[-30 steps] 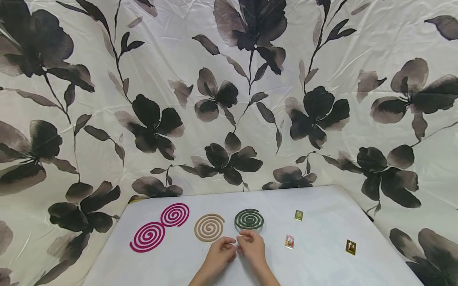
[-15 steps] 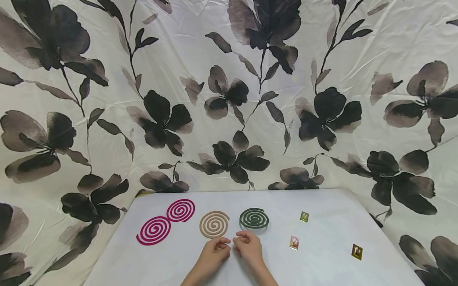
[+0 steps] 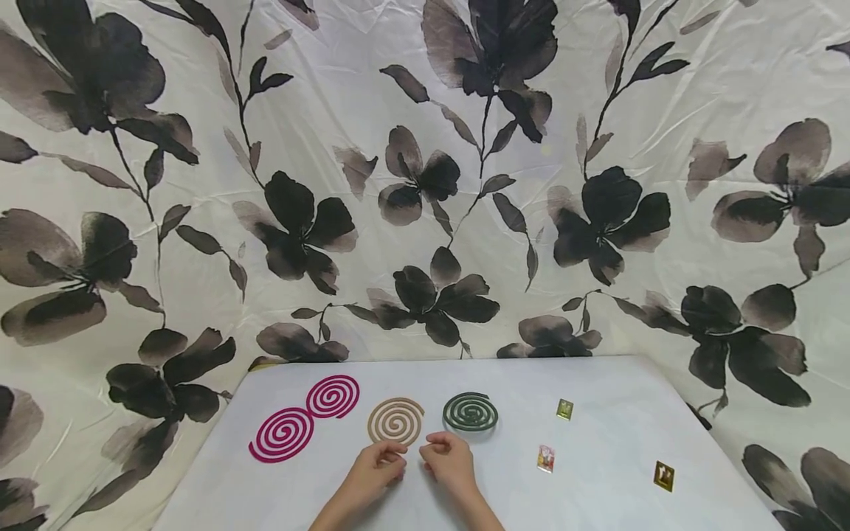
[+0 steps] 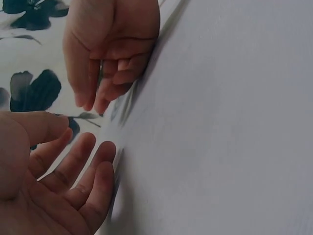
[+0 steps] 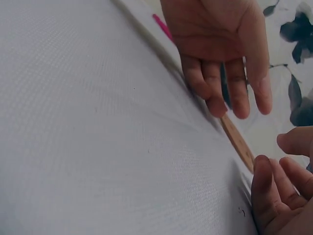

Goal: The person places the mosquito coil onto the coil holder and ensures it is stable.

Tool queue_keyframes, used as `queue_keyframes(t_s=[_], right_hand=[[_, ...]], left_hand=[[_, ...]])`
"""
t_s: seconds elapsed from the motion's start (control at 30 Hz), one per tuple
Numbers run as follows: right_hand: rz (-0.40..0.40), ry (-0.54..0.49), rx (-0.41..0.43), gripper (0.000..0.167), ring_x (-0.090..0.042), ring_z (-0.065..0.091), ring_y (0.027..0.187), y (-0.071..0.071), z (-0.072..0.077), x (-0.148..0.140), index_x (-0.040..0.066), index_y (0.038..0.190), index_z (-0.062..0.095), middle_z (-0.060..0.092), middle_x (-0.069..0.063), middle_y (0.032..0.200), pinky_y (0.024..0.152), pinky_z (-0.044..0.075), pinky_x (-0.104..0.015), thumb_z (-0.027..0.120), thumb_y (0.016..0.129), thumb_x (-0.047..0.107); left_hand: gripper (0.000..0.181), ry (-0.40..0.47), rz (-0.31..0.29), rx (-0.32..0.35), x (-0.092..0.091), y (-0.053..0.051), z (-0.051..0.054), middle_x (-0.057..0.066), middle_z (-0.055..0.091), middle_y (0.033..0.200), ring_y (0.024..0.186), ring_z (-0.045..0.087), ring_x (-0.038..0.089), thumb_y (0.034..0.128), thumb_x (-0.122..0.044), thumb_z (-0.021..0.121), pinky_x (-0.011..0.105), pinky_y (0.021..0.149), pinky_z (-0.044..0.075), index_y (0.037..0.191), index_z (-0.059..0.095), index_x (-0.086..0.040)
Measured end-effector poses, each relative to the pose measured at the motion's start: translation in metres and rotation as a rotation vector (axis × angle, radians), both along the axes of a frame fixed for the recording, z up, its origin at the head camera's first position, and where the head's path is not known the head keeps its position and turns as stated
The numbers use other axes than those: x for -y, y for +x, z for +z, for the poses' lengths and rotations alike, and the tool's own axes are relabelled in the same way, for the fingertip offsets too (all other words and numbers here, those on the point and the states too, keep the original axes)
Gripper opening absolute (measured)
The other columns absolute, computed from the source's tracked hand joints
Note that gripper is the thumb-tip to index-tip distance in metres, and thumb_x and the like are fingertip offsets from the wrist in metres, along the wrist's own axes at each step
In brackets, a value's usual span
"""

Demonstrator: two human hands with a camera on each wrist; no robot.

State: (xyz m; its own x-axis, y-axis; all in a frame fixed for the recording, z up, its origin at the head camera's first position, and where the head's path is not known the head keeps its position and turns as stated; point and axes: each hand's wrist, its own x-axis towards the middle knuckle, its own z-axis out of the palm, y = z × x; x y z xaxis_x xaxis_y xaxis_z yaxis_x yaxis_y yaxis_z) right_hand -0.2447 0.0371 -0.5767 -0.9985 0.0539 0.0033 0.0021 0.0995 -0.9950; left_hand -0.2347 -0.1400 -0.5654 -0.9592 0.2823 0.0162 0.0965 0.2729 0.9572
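Note:
In the head view my left hand [image 3: 375, 468] hovers at the near edge of a tan spiral coil [image 3: 395, 422], which looks like a mosquito coil. My right hand [image 3: 451, 461] lies to its right, nearer than a dark green coil [image 3: 470, 412]. The fingertips face each other across a small gap. In the left wrist view the left hand [image 4: 63, 181] has loosely bent fingers and a thumb standing apart, holding nothing. The right hand [image 5: 286, 191] looks equally relaxed in the right wrist view. Two pink coils [image 3: 282, 435] touch each other at the left.
A white-covered table [image 3: 598, 501] carries everything. Right of the coils lie three small items like framed pictures: a greenish-gold one [image 3: 564, 409], a red-and-white one [image 3: 546, 459] and a dark gold one [image 3: 664, 476]. Behind hangs a floral cloth [image 3: 425, 184].
Both hands have shifted left, from in front of the green coil towards the tan one, and their fingertips have moved slightly apart. The head view has shifted a little. The coils keep their places.

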Motion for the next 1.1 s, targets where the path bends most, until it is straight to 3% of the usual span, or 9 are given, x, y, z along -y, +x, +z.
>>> queue_keyframes(t_s=[0.2,0.5,0.87,1.1], right_hand=[[-0.014,0.044,0.021,0.026,-0.009,0.053,0.047,0.0,-0.008,0.004,-0.003,0.101,0.064,0.061,0.001,0.065,0.043,0.044,-0.021,0.073,0.077,0.003],[0.009,0.042,0.017,0.032,-0.007,0.05,0.043,-0.012,-0.004,0.012,-0.004,0.106,0.061,0.059,0.001,0.065,0.04,0.042,-0.02,0.075,0.078,0.005],[0.01,0.127,0.003,0.042,-0.006,0.048,0.038,-0.026,-0.009,0.02,-0.005,0.111,0.058,0.059,0.001,0.058,0.038,0.039,-0.019,0.077,0.076,0.009],[0.008,0.133,0.007,0.052,-0.006,0.046,0.036,-0.03,-0.005,0.023,-0.008,0.117,0.055,0.061,0.0,0.059,0.036,0.037,-0.02,0.077,0.073,0.008]], left_hand=[[0.026,-0.047,0.001,-0.011,0.015,-0.003,0.001,0.006,0.062,0.087,0.074,0.063,0.019,0.0895,-0.006,0.064,0.026,0.063,0.054,0.112,0.06,0.007],[0.023,-0.102,0.049,-0.071,0.031,-0.016,0.008,0.011,0.064,0.086,0.072,0.063,0.024,0.0902,-0.006,0.064,0.027,0.059,0.053,0.11,0.062,0.006],[0.019,-0.219,0.084,-0.149,0.04,-0.031,0.022,0.006,0.064,0.087,0.074,0.06,0.019,0.0916,-0.007,0.065,0.026,0.06,0.05,0.107,0.064,0.004],[0.017,-0.241,0.096,-0.169,0.042,-0.041,0.033,0.007,0.065,0.09,0.081,0.06,0.019,0.0902,-0.003,0.065,0.027,0.065,0.049,0.106,0.065,0.004]])
